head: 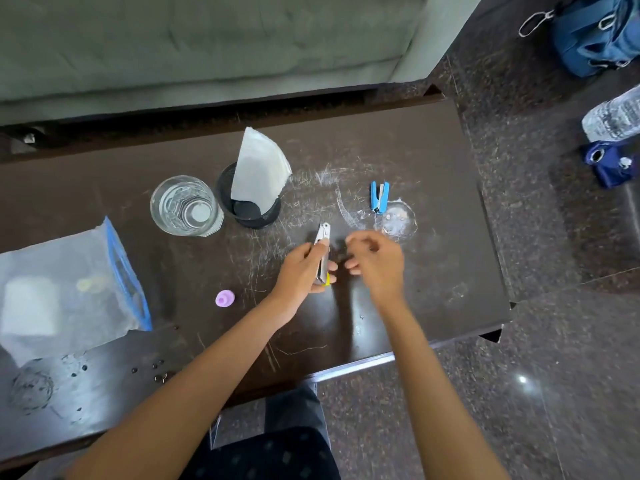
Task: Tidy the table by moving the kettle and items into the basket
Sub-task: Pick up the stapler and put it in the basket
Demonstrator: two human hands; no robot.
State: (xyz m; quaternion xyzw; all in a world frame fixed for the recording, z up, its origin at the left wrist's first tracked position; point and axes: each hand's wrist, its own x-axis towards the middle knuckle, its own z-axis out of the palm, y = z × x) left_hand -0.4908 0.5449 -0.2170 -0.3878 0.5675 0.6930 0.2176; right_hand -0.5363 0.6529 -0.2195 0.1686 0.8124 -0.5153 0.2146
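Observation:
My left hand (299,271) grips a silver and yellow stapler (322,249) that points away from me, just above the dark table (436,271). My right hand (377,261) hovers close to its right with curled fingers, blurred, and I cannot see anything in it. A small blue stapler (379,197) lies further back on the right, beside a clear round lid (397,222). A black mesh cup (224,199) holds a folded white paper (258,171). No kettle is in view.
A glass of water (185,206) stands left of the mesh cup. A clear zip bag (69,282) with a blue seal lies at the left, a purple cap (224,298) near it. Small dark beads (159,370) dot the front edge. A sofa (207,46) runs behind the table.

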